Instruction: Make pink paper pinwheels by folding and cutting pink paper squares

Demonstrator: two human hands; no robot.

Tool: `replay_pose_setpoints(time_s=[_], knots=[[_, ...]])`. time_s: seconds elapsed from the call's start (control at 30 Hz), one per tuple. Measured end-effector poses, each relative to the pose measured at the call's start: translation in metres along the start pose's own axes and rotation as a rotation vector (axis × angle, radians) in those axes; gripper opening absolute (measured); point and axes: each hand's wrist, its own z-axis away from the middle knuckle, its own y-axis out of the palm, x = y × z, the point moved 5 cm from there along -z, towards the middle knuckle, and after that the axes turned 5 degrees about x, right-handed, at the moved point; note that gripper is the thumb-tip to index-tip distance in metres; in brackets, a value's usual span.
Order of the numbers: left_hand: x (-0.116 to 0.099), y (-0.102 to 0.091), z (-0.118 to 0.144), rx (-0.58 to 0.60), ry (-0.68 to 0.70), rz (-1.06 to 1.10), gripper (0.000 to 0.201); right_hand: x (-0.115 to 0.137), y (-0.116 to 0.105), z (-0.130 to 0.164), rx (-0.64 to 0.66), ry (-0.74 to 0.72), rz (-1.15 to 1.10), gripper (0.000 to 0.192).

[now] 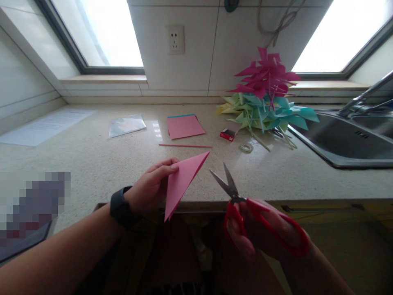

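Between the thumb and fingers of my left hand (158,176) is a sheet of pink paper (184,178), folded into a triangle with its long edge facing right. My right hand (254,229) grips red-handled scissors (235,196), fingers through the loops. Their blades are spread and point up and left, a short way right of the paper and apart from it. Both hands are over the counter's front edge. Beyond them lie a thin pink stick (186,146) and a stack of pink paper squares (186,127) with a blue edge showing at the back.
Paper pinwheels (267,78) in pink, blue, green and yellow are heaped at the back right, beside the sink (334,139). Near them are a small red box (227,134) and a pale coil (246,148). A clear packet (127,125) and a printed sheet (46,125) lie left.
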Motion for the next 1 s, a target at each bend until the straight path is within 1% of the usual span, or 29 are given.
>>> replay_pose_setpoints(time_s=[0.1,0.17,0.3,0.57,0.7,0.87,1.0], knots=[[-0.002,0.003,0.001,-0.004,-0.006,-0.013,0.017,-0.009,0.004,0.002,0.036,-0.030,-0.044,0.053],[-0.003,0.005,0.002,-0.005,-0.005,-0.023,0.020,-0.011,0.004,0.001,0.039,-0.016,-0.067,0.049],[-0.003,0.006,0.002,0.005,-0.013,-0.039,0.023,-0.006,0.003,-0.002,0.045,-0.027,-0.053,0.052],[0.000,0.005,0.003,0.064,-0.045,-0.068,0.021,-0.004,-0.004,0.000,0.063,-0.056,-0.134,0.049],[0.001,0.006,0.004,0.091,-0.040,-0.133,0.023,-0.002,-0.008,0.004,0.074,-0.082,-0.152,0.049],[0.003,0.006,0.003,0.136,-0.011,-0.206,0.018,0.003,-0.010,0.004,0.029,-0.109,-0.120,0.045],[0.004,0.003,0.002,0.144,-0.009,-0.200,0.018,0.002,-0.010,0.000,-0.002,-0.091,-0.101,0.047]])
